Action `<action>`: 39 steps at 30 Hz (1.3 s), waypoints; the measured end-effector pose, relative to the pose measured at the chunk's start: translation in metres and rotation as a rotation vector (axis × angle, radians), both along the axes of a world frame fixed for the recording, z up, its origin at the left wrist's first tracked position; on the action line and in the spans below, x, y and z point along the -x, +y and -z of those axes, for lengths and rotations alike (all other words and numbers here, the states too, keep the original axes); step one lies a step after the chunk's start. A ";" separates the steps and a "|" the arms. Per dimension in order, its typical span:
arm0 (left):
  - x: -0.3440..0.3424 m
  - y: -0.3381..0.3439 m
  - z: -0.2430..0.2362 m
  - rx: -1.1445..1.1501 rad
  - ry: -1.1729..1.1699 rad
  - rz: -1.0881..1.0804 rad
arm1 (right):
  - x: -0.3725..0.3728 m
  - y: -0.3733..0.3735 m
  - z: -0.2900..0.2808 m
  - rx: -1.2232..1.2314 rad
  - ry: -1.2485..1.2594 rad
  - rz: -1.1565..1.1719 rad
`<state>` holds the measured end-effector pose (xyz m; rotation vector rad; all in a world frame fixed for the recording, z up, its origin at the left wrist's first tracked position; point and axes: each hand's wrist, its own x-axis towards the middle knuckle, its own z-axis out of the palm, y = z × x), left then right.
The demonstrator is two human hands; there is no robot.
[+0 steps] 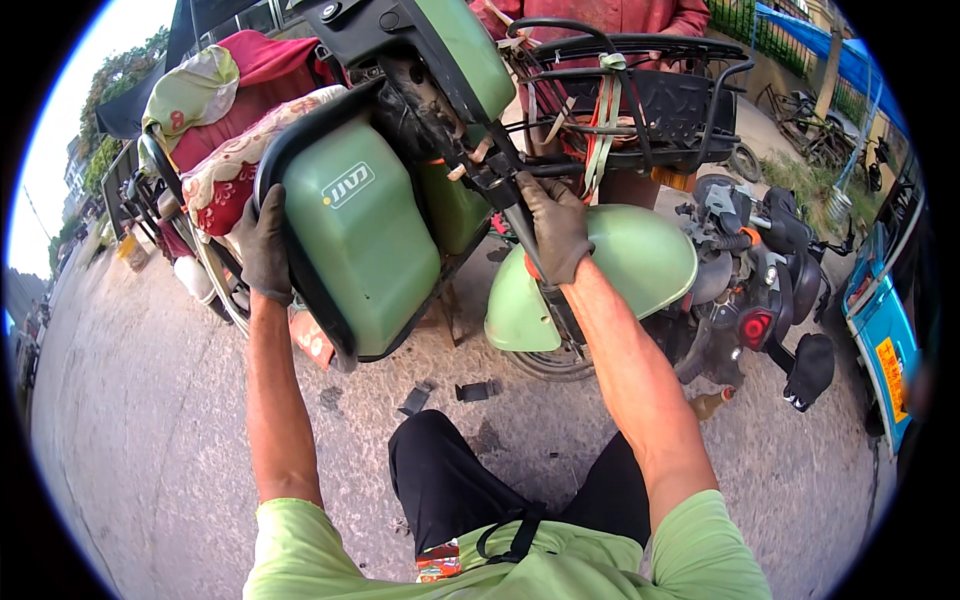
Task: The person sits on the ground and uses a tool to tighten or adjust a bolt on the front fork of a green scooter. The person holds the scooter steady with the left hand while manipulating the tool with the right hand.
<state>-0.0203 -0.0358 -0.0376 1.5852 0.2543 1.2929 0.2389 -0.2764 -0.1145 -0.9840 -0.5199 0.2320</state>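
Observation:
My left hand, in a dark grey work glove, is closed on the black rim of a green leg shield panel of an electric vehicle. My right hand, gloved likewise, wraps round a black steering tube above the front wheel. Just beside it curves a green front mudguard; part of the wheel shows beneath. Exposed wiring and dirty brackets lie between the panel and the green upper front cover. The right fingertips are partly hidden behind the tube.
Ahead stands a person in a red jacket behind a black wire basket tied with ribbons. Two black plastic pieces lie on the concrete. To the right are a dark two-wheeler, a bottle and a blue vehicle; cloth-covered seats are left.

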 end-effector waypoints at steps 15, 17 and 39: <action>0.001 -0.006 -0.003 -0.031 0.028 -0.064 | 0.006 -0.010 -0.011 0.168 -0.048 0.016; 0.001 -0.003 -0.002 -0.047 0.020 -0.095 | 0.005 -0.018 -0.017 0.427 -0.211 0.086; 0.005 -0.003 -0.001 -0.135 0.084 -0.119 | 0.035 -0.128 -0.097 0.835 -0.558 -0.266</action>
